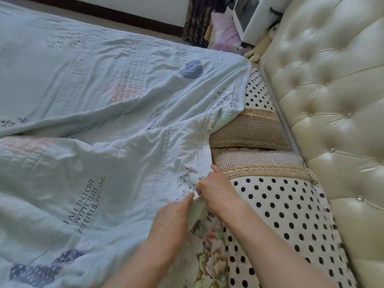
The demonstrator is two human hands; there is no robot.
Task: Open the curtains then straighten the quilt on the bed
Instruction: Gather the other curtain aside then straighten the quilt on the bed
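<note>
Two hands meet at the head-end edge of the quilt (99, 96), the forearms coming in from the bottom of the view. The left hand (172, 221) lies on the quilt's border, its grip pinching the hem with one finger stretched forward along it. Its other fingers are out of sight under the fold. The right hand (216, 192) is close against it, its grip curled round the same edge and one finger raised toward the pillows. Under the lifted hem a floral sheet (209, 252) shows.

Right of the hands lies a polka-dot pillow (286, 217) with a checked brown band at its far end. Beyond it is a second pillow (256, 94) of the same kind, its brown band turned toward the first and its near side partly under the quilt's corner. Both rest against a cream tufted headboard (332, 90).

The pale blue-green quilt spreads away to the left, creased, with a deep fold running across its middle. It is printed with dark lettering and dotted blue hearts.

Farthest off, past the quilt's far side, a dark patterned curtain (195, 21) hangs bunched against the wall (145, 4). Next to the curtain are a pink cloth (226, 32) and a white cabinet (257, 15).
</note>
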